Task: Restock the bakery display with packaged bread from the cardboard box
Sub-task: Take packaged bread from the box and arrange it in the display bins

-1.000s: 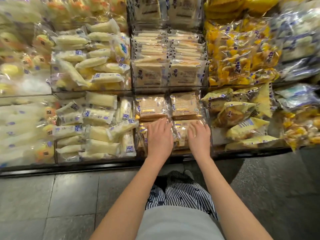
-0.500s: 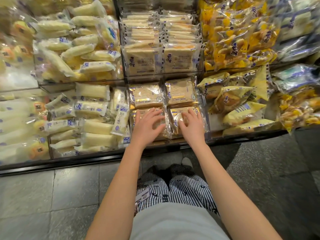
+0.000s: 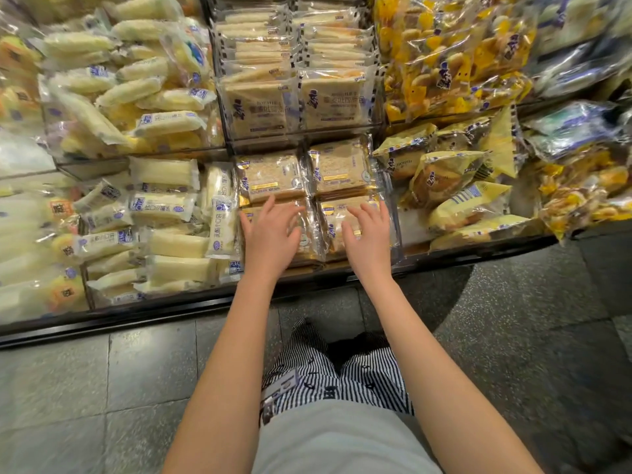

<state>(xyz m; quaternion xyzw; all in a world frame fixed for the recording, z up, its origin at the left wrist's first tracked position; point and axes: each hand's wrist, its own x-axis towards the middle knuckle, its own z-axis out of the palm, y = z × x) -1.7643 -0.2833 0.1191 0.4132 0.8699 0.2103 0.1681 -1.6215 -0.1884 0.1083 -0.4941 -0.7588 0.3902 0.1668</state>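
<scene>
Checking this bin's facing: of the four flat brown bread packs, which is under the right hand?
The front right pack: the right hand is spread over it, while the left hand covers the front left pack.

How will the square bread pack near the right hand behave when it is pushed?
The bread pack would probably slide easily, since its wrap looks glossy. It is likely light and soft, being sliced bread, so pressing may dent it. Flat and square, it should not roll.
</scene>
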